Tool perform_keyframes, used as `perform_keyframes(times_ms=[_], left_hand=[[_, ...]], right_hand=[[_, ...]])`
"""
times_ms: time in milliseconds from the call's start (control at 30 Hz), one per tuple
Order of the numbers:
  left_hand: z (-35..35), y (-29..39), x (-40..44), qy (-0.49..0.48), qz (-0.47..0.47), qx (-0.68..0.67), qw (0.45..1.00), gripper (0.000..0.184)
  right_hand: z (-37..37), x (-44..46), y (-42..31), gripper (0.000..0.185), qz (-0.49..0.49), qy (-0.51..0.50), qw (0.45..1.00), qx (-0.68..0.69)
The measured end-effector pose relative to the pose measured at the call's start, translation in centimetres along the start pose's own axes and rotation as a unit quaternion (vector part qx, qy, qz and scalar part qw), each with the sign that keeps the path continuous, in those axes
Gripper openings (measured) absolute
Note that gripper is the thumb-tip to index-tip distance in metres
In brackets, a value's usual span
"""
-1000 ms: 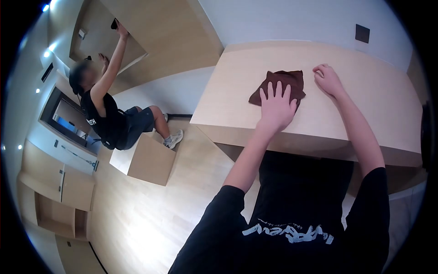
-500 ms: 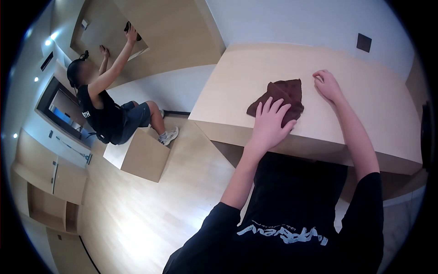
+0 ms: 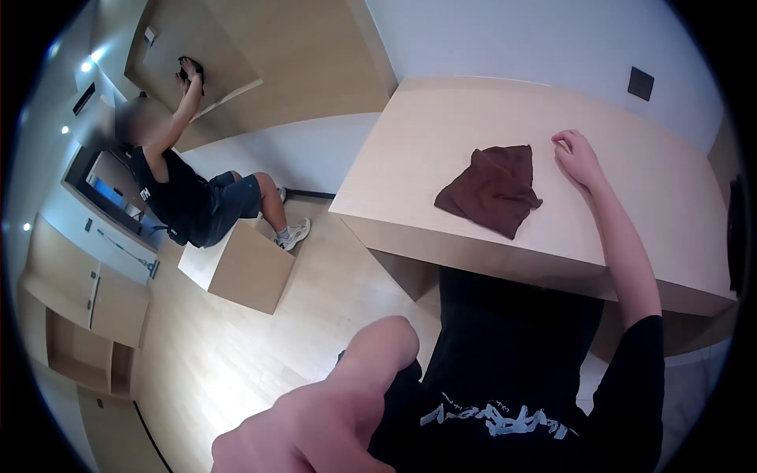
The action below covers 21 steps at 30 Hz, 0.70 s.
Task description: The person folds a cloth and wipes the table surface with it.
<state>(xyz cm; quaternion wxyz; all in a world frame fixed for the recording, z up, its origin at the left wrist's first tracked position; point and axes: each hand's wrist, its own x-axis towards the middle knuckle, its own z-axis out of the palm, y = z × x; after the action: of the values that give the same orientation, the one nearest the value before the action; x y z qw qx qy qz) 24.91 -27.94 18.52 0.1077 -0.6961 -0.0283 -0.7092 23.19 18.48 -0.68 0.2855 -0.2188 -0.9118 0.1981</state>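
Observation:
A crumpled dark brown cloth point(image 3: 493, 189) lies on the pale wooden table top point(image 3: 426, 118), touched by neither hand. My right hand point(image 3: 579, 160) rests on the table to the right of the cloth, its fingers curled together with nothing seen in them. Large and close to the camera at the bottom, my left hand point(image 3: 303, 430) is raised off the table. Its fingers are cut off or hidden, so what they do cannot be made out.
At the upper left a person point(image 3: 185, 181) sits on a wooden box point(image 3: 248, 268), both hands up at a wooden wall panel point(image 3: 300, 63) with a dark object. Open shelving point(image 3: 79, 347) stands at the far left. A dark wall plate point(image 3: 640, 83) is above the table.
My left hand has left the cloth and come back up close to the camera. The cloth now lies uncovered, more spread out. The other person's hands have come together on the panel.

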Motion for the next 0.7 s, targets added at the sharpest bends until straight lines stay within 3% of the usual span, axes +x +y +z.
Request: perform_keyframes(times_ms=[100,200,300,400,433,500,600,700], left_hand=[[1.2,-0.3,0.7,-0.048,-0.099,0.027,0.994,0.026],[3.7,-2.2,-0.1,0.127,0.026,0.008,0.991,0.030],[4.0,-2.6,-0.6,0.142,-0.009,-0.054,0.988,0.028],[2.7,-0.9,-1.0,0.151,-0.111,0.036,0.982,0.029],[0.8,-0.6,-0.9,0.089,-0.109,-0.040,0.989,0.020],[0.4,-1.4,-1.0,0.030,-0.108,-0.115,0.987,0.022],[2.1,-4.4,-0.8,0.065,-0.073,-0.075,0.992,0.029],[-0.8,-4.8,-2.0,-0.082,-0.024,-0.181,0.980,0.027]], right_hand=[[0.1,-0.1,0.0,0.029,0.005,0.007,1.000,0.004],[-0.5,-0.2,-0.3,0.030,0.005,-0.012,1.000,-0.004],[0.0,0.1,1.0,0.031,-0.017,-0.001,1.000,-0.006],[-0.4,-0.1,0.0,0.031,0.008,-0.005,1.000,0.029],[-0.4,-0.2,-0.2,0.031,0.011,-0.005,1.000,0.027],[-0.4,-0.3,-0.4,0.031,0.015,0.002,1.000,0.021],[-0.5,-0.2,-0.2,0.031,0.014,-0.006,1.000,0.016],[-0.4,-0.2,-0.1,0.031,0.011,-0.005,1.000,0.020]])
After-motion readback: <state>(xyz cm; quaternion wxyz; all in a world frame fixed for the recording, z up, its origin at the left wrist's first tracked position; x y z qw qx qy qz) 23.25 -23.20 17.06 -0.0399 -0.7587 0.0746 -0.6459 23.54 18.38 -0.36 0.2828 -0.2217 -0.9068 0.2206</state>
